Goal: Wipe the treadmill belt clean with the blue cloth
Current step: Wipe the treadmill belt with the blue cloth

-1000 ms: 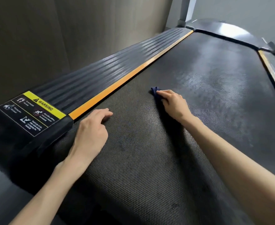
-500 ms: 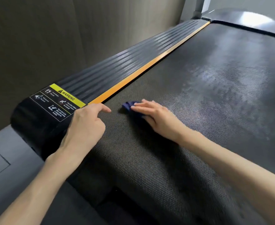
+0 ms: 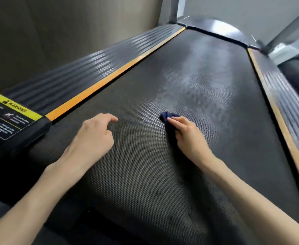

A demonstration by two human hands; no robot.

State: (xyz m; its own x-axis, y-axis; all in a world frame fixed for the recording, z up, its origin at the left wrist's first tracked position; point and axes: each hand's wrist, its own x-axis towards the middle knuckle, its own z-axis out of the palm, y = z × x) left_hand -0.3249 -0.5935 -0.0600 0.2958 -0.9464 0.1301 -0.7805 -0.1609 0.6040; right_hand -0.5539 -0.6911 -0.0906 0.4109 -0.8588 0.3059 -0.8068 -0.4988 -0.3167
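Our right hand [image 3: 189, 137] pins the blue cloth [image 3: 165, 117] under flat fingers [image 3: 179, 121] mid treadmill belt [image 3: 141, 174], and it pokes out ahead of the fingertips toward the hazy patch [image 3: 194, 82]. Left hand [image 3: 92, 138] rests loosely curled, holding nothing. Half a second ago the cloth sat right by the left forefinger; now they're apart.
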